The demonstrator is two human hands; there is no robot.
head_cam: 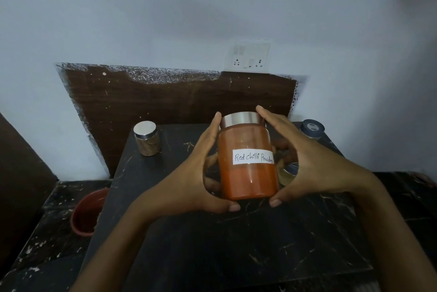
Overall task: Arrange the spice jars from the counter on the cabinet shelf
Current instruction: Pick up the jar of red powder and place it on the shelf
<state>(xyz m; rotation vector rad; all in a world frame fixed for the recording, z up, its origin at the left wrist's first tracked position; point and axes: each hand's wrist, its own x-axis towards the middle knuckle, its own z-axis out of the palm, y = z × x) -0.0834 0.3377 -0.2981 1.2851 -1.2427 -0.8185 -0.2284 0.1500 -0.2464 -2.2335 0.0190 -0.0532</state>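
Dark veined counter [236, 256] beneath a pale wall, with a brown backboard [165, 102] rising behind the grip. Both hands are enclosing the red chilli powder jar [246, 182]: the left hand [196, 173] and the right hand [305, 168] are curling round its opposite sides, thumbs lying at the base and fingertips reaching the steel lid. Whether the base is clearing the counter cannot be told. Beyond the grip to its left, a small steel-lidded jar [146, 139] is standing well apart. Beyond it to the right a blue-lidded jar [312, 128] is standing, and a further jar [289, 173] is showing partly behind the right hand. No cabinet shelf is appearing in view, so the arranging is judged to be at an early stage, with at least these four jars needing to be shelved.
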